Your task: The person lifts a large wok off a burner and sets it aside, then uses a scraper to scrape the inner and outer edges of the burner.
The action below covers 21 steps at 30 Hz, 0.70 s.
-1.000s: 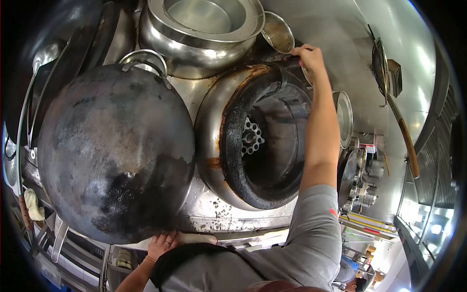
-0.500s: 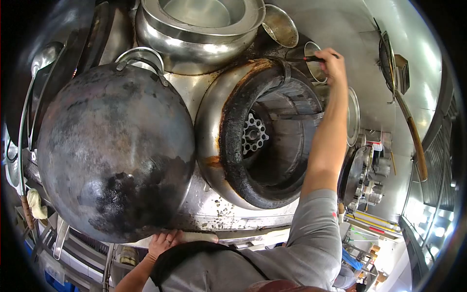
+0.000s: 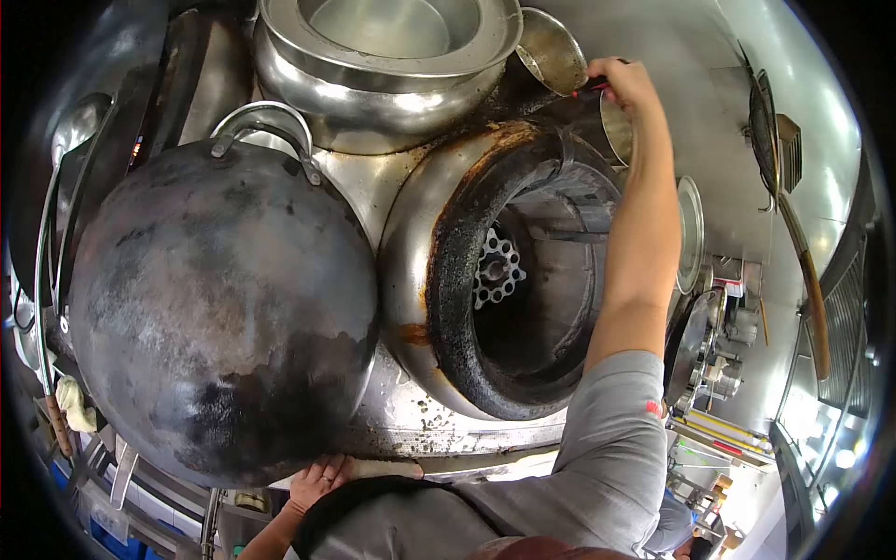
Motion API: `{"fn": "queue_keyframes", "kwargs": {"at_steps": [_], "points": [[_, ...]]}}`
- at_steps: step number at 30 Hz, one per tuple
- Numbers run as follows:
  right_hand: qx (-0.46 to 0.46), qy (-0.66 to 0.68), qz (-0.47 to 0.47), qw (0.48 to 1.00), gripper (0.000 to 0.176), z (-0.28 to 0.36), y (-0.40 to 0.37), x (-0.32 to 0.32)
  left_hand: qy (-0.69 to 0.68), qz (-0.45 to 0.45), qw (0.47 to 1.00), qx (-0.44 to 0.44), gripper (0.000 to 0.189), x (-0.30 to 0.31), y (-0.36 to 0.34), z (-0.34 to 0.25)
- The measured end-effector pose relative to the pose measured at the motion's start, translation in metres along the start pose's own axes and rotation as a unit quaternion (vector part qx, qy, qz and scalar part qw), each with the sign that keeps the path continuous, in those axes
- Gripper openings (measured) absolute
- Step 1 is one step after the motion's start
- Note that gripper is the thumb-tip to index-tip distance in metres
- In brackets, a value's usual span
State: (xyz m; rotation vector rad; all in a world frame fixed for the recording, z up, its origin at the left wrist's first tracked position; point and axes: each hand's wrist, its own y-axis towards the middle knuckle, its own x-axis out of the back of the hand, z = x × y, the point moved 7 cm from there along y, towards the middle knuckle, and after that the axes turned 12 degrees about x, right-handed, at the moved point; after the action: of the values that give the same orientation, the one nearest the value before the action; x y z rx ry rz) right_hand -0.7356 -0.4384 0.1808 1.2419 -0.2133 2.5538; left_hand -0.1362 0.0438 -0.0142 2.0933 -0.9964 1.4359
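Observation:
A large blackened wok [image 3: 224, 308], underside up, fills the left of the view. At its lower edge is my left hand [image 3: 320, 481], fingers closed beside a pale handle [image 3: 383, 469]; what the fingers hold is partly hidden. To the right a round metal burner [image 3: 406, 271] with a charred rim shows a perforated plate [image 3: 498, 269] inside. My right arm stretches past its right side. At the top right my right hand [image 3: 627, 82] is closed round a thin dark and red tool, near a metal pot [image 3: 553, 51].
Behind stands a second burner holding a metal pan [image 3: 392, 28]. Strainers [image 3: 763, 131] hang on the right wall. A long-handled ladle [image 3: 84, 121] lies at the far left. A person [image 3: 674, 525] is in the lower right background.
My right hand has moved up and slightly left with the tool, closer to the metal pot. The view has shifted a little. My left hand stays at the wok's edge.

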Motion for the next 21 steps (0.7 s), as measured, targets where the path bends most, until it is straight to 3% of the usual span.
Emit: {"fn": "queue_keyframes", "kwargs": {"at_steps": [3,4,5,8,9,11,13,15,17,20,21], "points": [[-0.05,-0.013,-0.006,0.999,0.021,-0.016,-0.003,-0.013,0.018,0.021,1.0,-0.005,0.046,-0.01,-0.01,0.0],[-0.06,-0.076,-0.007,0.995,0.022,-0.03,-0.005,-0.033,0.011,0.025,1.0,-0.005,0.046,-0.011,-0.014,-0.002],[-0.091,-0.035,0.047,0.994,0.023,-0.038,-0.005,-0.05,0.008,0.023,1.0,-0.004,0.046,-0.013,-0.012,-0.001],[-0.047,0.029,-0.009,0.998,0.023,-0.023,0.018,-0.009,0.009,0.035,0.999,-0.004,0.045,-0.019,-0.018,-0.001],[-0.08,-0.028,0.023,0.996,0.021,-0.016,0.021,0.004,0.011,0.037,0.999,-0.006,0.045,-0.023,-0.018,0.001],[-0.075,-0.031,0.046,0.996,0.023,-0.013,0.014,-0.008,0.021,0.068,0.997,-0.027,0.046,-0.03,-0.021,0.002],[-0.052,-0.048,0.053,0.996,0.024,-0.056,0.02,-0.051,0.024,0.075,0.996,-0.04,0.047,-0.033,-0.03,0.0],[-0.041,-0.068,0.037,0.996,0.021,-0.026,0.029,-0.037,0.03,0.053,0.998,-0.035,0.049,-0.038,-0.032,0.001],[-0.019,-0.04,-0.009,0.999,0.014,-0.004,0.039,0.003,0.061,0.087,0.993,-0.058,0.052,-0.039,-0.035,-0.001],[0.076,-0.059,0.051,0.994,0.014,0.077,0.007,0.0,0.055,0.081,0.993,-0.063,0.055,-0.051,-0.041,-0.001],[0.069,-0.045,0.077,0.994,0.015,0.047,0.014,-0.026,0.075,0.09,0.99,-0.076,0.057,-0.052,-0.044,-0.002]]}}
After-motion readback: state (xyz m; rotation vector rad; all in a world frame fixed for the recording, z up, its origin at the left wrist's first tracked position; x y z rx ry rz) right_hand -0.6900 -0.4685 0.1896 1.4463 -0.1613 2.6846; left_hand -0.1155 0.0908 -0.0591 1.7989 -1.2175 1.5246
